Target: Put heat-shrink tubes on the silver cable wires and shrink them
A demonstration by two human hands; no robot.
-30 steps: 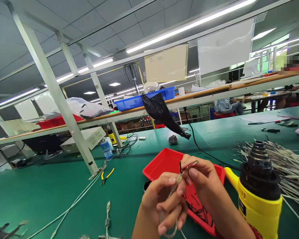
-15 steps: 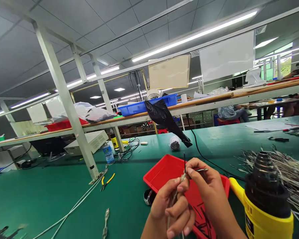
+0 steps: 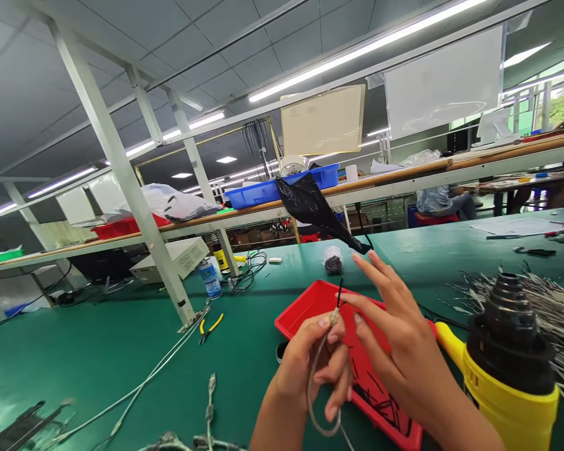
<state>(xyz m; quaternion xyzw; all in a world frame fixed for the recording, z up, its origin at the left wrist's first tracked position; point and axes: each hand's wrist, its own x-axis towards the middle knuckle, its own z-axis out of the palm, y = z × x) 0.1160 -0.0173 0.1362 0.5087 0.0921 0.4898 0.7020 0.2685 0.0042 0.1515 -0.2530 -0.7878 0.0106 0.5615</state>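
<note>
Hands, centre foreground. Left hand [image 3: 310,369]: fingers curled, thumb & forefinger pinched on a grey cable [image 3: 316,376] just below its tip; cable loops down under the palm and runs off the bottom edge. A short black wire end [image 3: 339,292] sticks up from the pinch. Right hand [image 3: 399,338]: fingers spread apart, holding nothing; forefinger tip sits just beside the wire end, contact unclear. Both hands hover over a red tray [image 3: 310,304] on the green table [image 3: 122,351]; tray holds short black wire bits [image 3: 385,410] near its front corner.

R. of the hands: yellow heat gun [image 3: 507,369], black nozzle pointing up, standing just beside the tray. Behind it, a heap of thin grey wires [image 3: 545,307] on the table.

L. of the hands: yellow-handled pliers [image 3: 210,327] and a long grey cord [image 3: 136,388] lying across the table; a spray can [image 3: 212,279] near a white frame post [image 3: 122,175].

Beyond the tray: small bag of dark parts [image 3: 333,260]; black plastic bag [image 3: 313,207] hanging from the shelf [image 3: 404,175], with a blue bin [image 3: 272,188] on that shelf. Far R., a seated person [image 3: 439,200] at another table.
</note>
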